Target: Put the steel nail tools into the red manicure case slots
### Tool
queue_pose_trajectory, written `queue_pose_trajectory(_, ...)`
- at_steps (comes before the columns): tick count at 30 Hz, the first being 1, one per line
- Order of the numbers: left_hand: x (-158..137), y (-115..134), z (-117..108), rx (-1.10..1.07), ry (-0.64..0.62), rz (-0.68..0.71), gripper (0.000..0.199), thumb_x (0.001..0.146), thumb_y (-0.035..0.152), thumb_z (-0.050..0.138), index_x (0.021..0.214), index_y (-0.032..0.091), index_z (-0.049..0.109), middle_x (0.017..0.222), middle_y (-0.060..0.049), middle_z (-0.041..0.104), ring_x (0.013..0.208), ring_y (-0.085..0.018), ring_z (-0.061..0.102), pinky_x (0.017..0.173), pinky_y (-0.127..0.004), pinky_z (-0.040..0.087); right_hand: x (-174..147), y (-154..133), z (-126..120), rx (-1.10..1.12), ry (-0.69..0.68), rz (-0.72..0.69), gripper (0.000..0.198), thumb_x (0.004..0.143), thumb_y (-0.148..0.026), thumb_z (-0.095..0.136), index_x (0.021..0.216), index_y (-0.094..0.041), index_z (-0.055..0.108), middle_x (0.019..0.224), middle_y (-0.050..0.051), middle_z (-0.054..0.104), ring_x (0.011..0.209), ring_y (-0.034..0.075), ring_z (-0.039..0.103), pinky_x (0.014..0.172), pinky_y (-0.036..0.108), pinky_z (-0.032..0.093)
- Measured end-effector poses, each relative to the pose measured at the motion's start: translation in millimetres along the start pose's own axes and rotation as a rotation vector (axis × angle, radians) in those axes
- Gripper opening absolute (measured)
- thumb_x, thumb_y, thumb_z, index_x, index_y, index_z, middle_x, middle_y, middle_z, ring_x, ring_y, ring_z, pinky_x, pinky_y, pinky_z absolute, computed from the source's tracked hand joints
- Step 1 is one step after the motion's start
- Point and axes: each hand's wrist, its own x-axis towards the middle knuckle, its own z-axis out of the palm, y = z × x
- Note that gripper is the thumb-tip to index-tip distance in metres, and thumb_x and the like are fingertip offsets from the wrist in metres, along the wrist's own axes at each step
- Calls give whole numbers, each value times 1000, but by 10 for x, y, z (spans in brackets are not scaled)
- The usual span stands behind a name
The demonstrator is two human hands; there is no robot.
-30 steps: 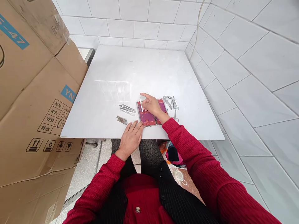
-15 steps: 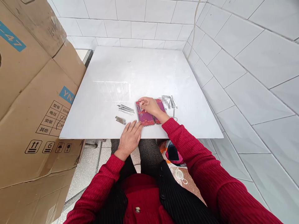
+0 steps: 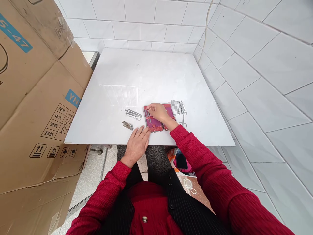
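Observation:
An open manicure case (image 3: 156,128) with a red edge and purple lining lies near the table's front edge, with slim metal tools in its left half. My right hand (image 3: 157,112) is over the case, its fingers pinched together at the upper left; what they hold, if anything, is too small to make out. My left hand (image 3: 137,142) rests flat at the table edge, fingertips touching the case's lower left corner. Left of the case lie several slim metal tools (image 3: 133,113) and a nail clipper (image 3: 127,125). To its right are small scissors (image 3: 183,122) and more clippers (image 3: 182,107).
The white table (image 3: 146,71) meets tiled walls at the back and right. A tall cardboard box (image 3: 49,98) stands along the left side. Below the table, at right, are a bag (image 3: 181,161) and a white round lid-like thing (image 3: 187,184).
The view has shifted slightly. My right hand stays pinched over the upper left of the case, and my left hand keeps its place at the corner.

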Motion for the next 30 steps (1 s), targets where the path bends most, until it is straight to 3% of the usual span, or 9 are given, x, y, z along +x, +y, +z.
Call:
queue_pose_trajectory(25, -12, -6, 28, 15, 18, 14, 40, 102, 15, 48, 140, 14, 61, 149, -11, 60, 140, -29, 54, 119, -50, 42, 14, -110, -42, -90, -38, 53, 21, 86, -7, 57, 93, -14, 76, 84, 3, 76, 61, 11, 66, 69, 24, 55)
queue_pose_trajectory(30, -9, -4, 25, 47, 37, 27, 37, 103, 17, 47, 137, 12, 62, 148, -10, 62, 138, -30, 56, 118, -49, 43, 7, -113, -40, -119, -34, 48, 21, 87, -8, 57, 95, -14, 76, 90, 4, 78, 69, 12, 69, 74, 24, 56)
